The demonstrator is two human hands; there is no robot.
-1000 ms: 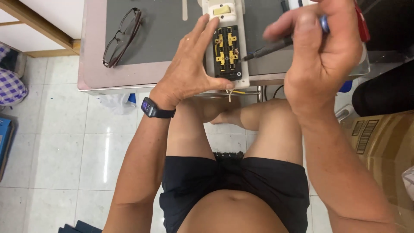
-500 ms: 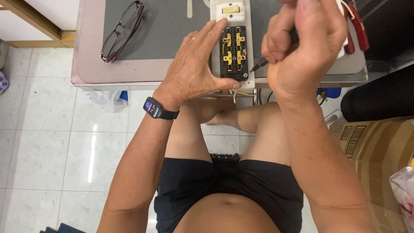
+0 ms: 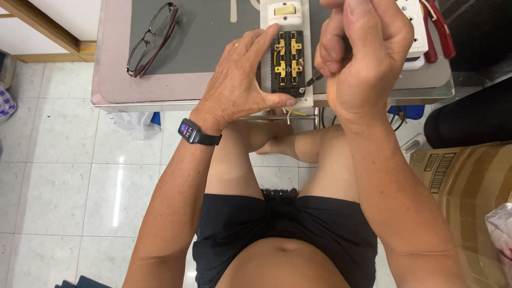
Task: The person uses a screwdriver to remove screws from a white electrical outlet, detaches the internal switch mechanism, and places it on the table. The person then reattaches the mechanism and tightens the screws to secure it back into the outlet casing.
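My left hand (image 3: pixel 240 85) spread, pinning opened power strip (image 3: pixel 288 61) flat at table (image 3: pixel 112 88) edge; my right hand (image 3: pixel 362 58) fisted round screwdriver (image 3: pixel 313 79), tip angled onto corner screw (image 3: pixel 302 90).

Labelled brown carton (image 3: pixel 464 176); lit wristwatch screen (image 3: pixel 186 129)

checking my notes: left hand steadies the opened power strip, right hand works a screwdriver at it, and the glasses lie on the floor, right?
Not quite: the glasses lie on the table, left of the power strip, as the head view shows. The left hand does steady it, and the right hand works the screwdriver.
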